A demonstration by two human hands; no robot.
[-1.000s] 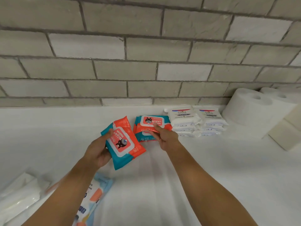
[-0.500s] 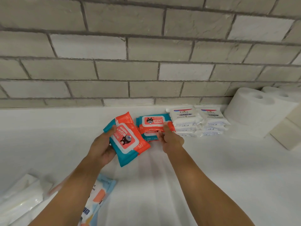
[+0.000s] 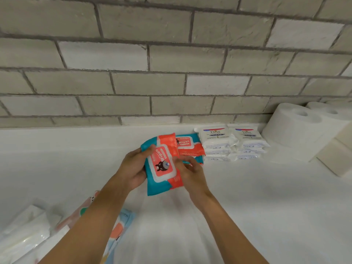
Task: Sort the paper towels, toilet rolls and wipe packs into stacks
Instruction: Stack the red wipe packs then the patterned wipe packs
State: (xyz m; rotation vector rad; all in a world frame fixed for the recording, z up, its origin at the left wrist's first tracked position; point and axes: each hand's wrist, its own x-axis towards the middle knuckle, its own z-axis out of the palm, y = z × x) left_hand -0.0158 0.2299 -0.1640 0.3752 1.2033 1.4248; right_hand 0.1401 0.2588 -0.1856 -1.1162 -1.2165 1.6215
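A teal-and-orange wipe pack is being held in both hands in front of the matching stack.

The left hand (image 3: 133, 168) is being kept clamped on the held wipe pack (image 3: 162, 164), thumb laid on its top face and fingers curled under its left edge. The right hand (image 3: 188, 174) is being pressed to the right edge with bent fingers closed on it. Both forearms are being reached forward over the white desk (image 3: 266, 206). The pack is being carried label up, and its far end is overlapping the matching stack (image 3: 187, 147) in view; contact cannot be told. Just right of that stack, two stacks of Dove packs (image 3: 215, 141) are standing, then toilet rolls (image 3: 297, 126) by the brick wall (image 3: 171, 73). Clear-wrapped white packs (image 3: 24, 233) and a colourful pack (image 3: 118, 227) are lying at the near left.
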